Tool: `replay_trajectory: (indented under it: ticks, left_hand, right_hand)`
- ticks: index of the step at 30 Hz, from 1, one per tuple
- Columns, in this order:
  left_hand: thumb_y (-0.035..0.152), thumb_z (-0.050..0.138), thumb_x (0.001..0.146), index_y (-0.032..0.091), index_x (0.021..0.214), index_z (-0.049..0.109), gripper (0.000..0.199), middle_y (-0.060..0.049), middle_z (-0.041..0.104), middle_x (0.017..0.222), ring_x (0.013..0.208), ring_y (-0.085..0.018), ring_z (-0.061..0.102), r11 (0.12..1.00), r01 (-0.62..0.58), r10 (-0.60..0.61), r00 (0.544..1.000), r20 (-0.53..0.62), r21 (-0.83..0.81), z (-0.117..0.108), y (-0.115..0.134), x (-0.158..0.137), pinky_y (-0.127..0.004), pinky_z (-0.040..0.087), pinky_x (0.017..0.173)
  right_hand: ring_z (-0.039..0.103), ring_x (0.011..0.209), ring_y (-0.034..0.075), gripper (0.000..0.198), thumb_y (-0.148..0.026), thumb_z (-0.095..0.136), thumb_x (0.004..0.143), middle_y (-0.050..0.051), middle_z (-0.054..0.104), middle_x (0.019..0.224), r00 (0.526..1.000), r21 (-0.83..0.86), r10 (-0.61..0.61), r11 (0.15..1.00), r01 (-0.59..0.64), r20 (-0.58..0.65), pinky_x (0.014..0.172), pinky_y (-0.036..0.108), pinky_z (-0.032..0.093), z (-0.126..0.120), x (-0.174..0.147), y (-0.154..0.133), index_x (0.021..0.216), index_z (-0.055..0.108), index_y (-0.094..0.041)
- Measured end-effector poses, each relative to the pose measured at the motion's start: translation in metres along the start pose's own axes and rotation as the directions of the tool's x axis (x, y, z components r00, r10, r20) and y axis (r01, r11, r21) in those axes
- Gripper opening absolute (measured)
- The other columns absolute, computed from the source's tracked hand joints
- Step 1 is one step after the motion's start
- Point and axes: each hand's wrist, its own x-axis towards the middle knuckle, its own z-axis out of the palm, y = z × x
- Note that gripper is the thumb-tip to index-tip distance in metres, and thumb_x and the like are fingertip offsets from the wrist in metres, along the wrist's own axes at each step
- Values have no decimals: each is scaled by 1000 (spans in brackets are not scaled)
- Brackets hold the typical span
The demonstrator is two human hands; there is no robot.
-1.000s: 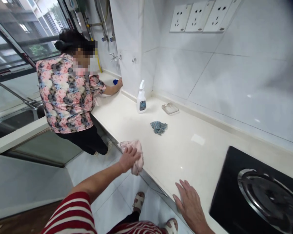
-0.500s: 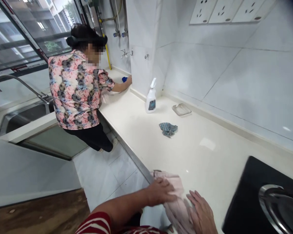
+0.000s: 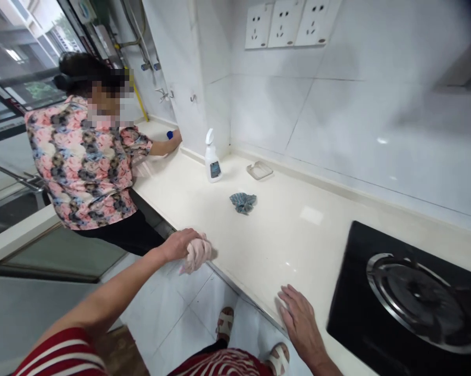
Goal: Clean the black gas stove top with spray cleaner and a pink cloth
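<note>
My left hand [image 3: 179, 244] is closed on a bunched pale pink cloth [image 3: 198, 254] at the front edge of the white countertop [image 3: 254, 250]. Part of the cloth hangs over the edge. Farther right, my right hand [image 3: 300, 317] lies open on the counter near its front edge, fingers stretched out and holding nothing. A crumpled blue-grey rag [image 3: 243, 202] lies on the counter beyond both hands. Behind it stand a white spray bottle [image 3: 213, 159], upright, and a shallow clear plastic tray [image 3: 260, 171] by the wall.
A black gas hob [image 3: 348, 292] with a round burner takes up the right of the counter. At the left, a co-worker in a floral shirt [image 3: 82, 167] leans over the counter, one hand [image 3: 176, 138] by a blue object. Wall sockets [image 3: 283, 23] are above.
My left hand has carried the cloth leftward along the counter edge, gathering it into a bunch. My right hand has come off the cloth and now rests apart. The view has swung right.
</note>
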Motion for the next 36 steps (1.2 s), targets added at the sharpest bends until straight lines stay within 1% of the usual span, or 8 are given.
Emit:
replay_trajectory:
  ticks: [7,11,15,18,24,28,32,36]
  left_hand:
    - [23,57,85,20,146,38,63,-11,49,143,136,-25,47,994,4,-40,941,-337,-108,-64,24,47,-44,40,113]
    - [18,57,84,25,146,40,64,-13,39,154,145,-27,35,995,35,-62,944,-325,-89,-22,58,56,-50,31,118]
    - [29,74,76,25,148,41,79,-18,34,160,149,-42,23,975,-12,41,991,124,-222,63,85,27,-68,16,116]
    - [36,70,82,26,144,47,66,-17,45,152,139,-37,42,932,85,-57,994,89,-352,95,81,10,-59,33,112]
    - [21,40,96,21,124,59,34,-7,67,112,104,-18,64,870,213,-295,948,-123,-444,96,46,24,-36,53,94]
    - [19,32,98,20,124,58,36,-7,66,110,101,-16,63,858,291,-412,883,-227,-424,103,25,40,-34,53,91]
    - [22,32,99,18,126,56,37,-12,60,117,109,-21,58,869,350,-457,838,-297,-350,104,1,47,-42,50,97]
    - [30,48,95,20,120,62,30,-14,56,126,122,-28,49,918,314,-376,883,-280,-242,98,-13,46,-49,41,104]
  right_hand:
    - [53,131,26,30,-37,43,101,10,65,128,999,30,25,999,-24,-31,109,49,42,0,3,-1,118,64,-23]
    - [54,130,26,31,-37,43,101,10,65,128,998,63,44,997,-41,-46,109,50,43,2,2,1,120,63,-22]
    - [55,128,27,32,-39,42,101,10,65,125,994,113,102,989,-96,-44,107,51,43,2,0,2,119,63,-23]
    - [59,118,26,32,-43,41,101,10,66,119,972,162,210,968,-192,-103,102,48,46,-3,17,-5,115,62,-23]
    - [48,128,30,50,-54,43,97,16,52,137,979,89,194,976,-199,61,104,49,41,6,151,-63,133,54,-20]
    - [45,128,37,67,-62,58,87,20,47,143,904,-100,306,952,-289,300,98,54,38,45,232,-121,139,52,-19]
    - [39,133,38,41,-39,66,87,14,46,147,908,-210,103,978,-17,406,102,54,33,70,237,-156,126,63,-28]
    - [37,136,31,32,-30,56,90,5,50,146,874,-184,3,978,99,485,105,50,31,48,187,-136,120,66,-36]
